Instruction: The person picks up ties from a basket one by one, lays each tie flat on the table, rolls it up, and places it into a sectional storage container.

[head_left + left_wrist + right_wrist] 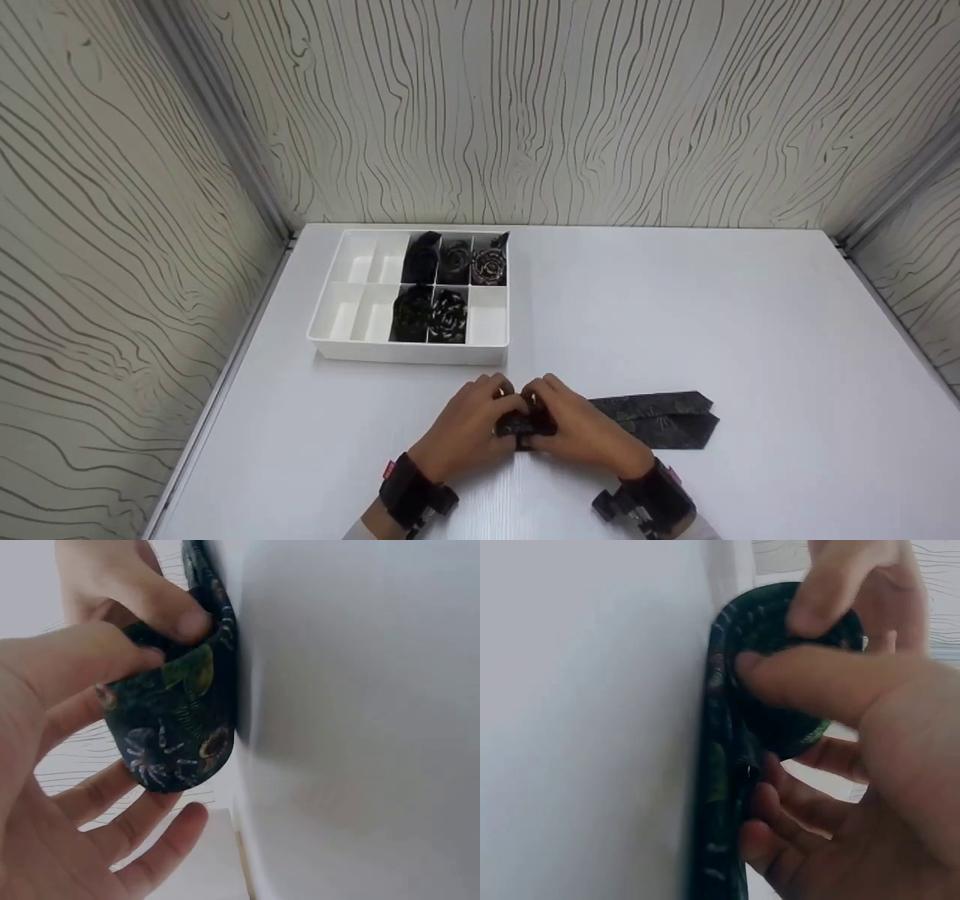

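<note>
A dark patterned necktie [667, 424] lies lengthwise on the table, its two pointed ends to the right and its left part wound into a roll. My left hand [469, 420] holds the left side of that roll, thumb at its near edge. From the right, my right hand [581, 431] grips the same roll. In the left wrist view the coil [176, 727] shows leaves and a spider print, standing on edge against the table. Both thumbs press at the coil's [769, 604] open side in the right wrist view. The far fingertips are partly hidden.
Behind the hands, to the left, stands a white divided tray [409, 352]. Several of its compartments hold rolled dark ties, among them a black-and-white one [448, 316] and a reddish one [489, 266]. Wood-grain panels [525, 112] border the white table [675, 300] at the back and sides.
</note>
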A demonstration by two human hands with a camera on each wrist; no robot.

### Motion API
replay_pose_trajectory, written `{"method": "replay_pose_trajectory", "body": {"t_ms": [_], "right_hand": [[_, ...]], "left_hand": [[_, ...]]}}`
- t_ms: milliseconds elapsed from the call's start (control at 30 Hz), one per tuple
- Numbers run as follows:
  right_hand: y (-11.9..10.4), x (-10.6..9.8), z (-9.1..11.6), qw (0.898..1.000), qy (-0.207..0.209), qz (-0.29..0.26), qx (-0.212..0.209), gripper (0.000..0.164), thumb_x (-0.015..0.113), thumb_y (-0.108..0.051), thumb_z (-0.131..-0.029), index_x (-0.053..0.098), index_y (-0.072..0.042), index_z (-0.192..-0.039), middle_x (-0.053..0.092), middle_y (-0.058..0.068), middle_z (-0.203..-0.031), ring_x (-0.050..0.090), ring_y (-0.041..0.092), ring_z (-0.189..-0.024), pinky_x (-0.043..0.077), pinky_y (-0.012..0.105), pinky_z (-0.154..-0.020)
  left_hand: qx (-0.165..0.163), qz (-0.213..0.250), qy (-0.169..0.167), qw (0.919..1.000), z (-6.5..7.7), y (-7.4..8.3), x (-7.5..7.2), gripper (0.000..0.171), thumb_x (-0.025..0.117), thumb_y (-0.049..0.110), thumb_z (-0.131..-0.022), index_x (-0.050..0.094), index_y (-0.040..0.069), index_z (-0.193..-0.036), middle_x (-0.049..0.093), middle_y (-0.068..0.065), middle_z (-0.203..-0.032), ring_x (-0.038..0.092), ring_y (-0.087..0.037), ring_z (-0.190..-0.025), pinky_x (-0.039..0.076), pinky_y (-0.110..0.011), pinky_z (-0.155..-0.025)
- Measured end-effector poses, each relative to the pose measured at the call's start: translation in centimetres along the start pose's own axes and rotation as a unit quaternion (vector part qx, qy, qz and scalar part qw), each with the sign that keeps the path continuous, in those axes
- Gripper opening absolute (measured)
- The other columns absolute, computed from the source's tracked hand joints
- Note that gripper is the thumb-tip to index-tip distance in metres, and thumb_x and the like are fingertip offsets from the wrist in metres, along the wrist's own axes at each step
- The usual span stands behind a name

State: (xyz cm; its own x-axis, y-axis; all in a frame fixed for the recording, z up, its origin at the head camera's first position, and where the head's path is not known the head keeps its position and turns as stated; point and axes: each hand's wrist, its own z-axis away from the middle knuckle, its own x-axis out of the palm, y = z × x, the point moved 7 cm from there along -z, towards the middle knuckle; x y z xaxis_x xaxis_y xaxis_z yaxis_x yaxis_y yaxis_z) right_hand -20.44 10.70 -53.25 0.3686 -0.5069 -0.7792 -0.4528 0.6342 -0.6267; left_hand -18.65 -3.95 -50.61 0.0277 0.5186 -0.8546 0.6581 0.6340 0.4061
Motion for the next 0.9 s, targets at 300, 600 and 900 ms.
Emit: {"method": "replay_pose_trajectory", "body": {"t_ms": [300,600,900], "right_hand": [[0.09,-0.15,0.21,1.0,-0.004,-0.002,0.006,0.05,0.088,-0.029,-0.085,0.059,-0.024,-0.126,0.063,-0.008,-0.11,0.062,0.011,-0.101,0.055,0.035,-0.088],[0.38,0.16,0.36,1.0,0.005,0.021,-0.019,0.056,0.088,-0.035,-0.086,0.06,-0.025,-0.134,0.055,-0.007,-0.11,0.058,0.011,-0.101,0.056,0.038,-0.091],[0.2,-0.23,0.43,1.0,0.014,0.019,-0.017,0.051,0.087,-0.037,-0.087,0.061,-0.024,-0.128,0.053,-0.007,-0.109,0.059,0.011,-0.099,0.058,0.037,-0.089]], "left_hand": [[-0.018,-0.013,-0.015,0.9996,-0.02,-0.2,0.15,0.038,0.088,0.024,-0.078,0.075,0.025,-0.113,0.067,0.005,-0.109,0.058,-0.013,-0.097,0.049,-0.027,-0.086],[-0.022,-0.014,-0.035,0.999,-0.2,-0.14,0.13,0.039,0.086,0.027,-0.081,0.078,0.026,-0.119,0.068,0.004,-0.113,0.058,-0.014,-0.101,0.05,-0.028,-0.088],[0.006,-0.03,-0.013,0.9994,-0.38,0.5,0.14,0.031,0.088,0.03,-0.079,0.077,0.024,-0.107,0.066,0.003,-0.11,0.06,-0.014,-0.099,0.049,-0.027,-0.086]]}}
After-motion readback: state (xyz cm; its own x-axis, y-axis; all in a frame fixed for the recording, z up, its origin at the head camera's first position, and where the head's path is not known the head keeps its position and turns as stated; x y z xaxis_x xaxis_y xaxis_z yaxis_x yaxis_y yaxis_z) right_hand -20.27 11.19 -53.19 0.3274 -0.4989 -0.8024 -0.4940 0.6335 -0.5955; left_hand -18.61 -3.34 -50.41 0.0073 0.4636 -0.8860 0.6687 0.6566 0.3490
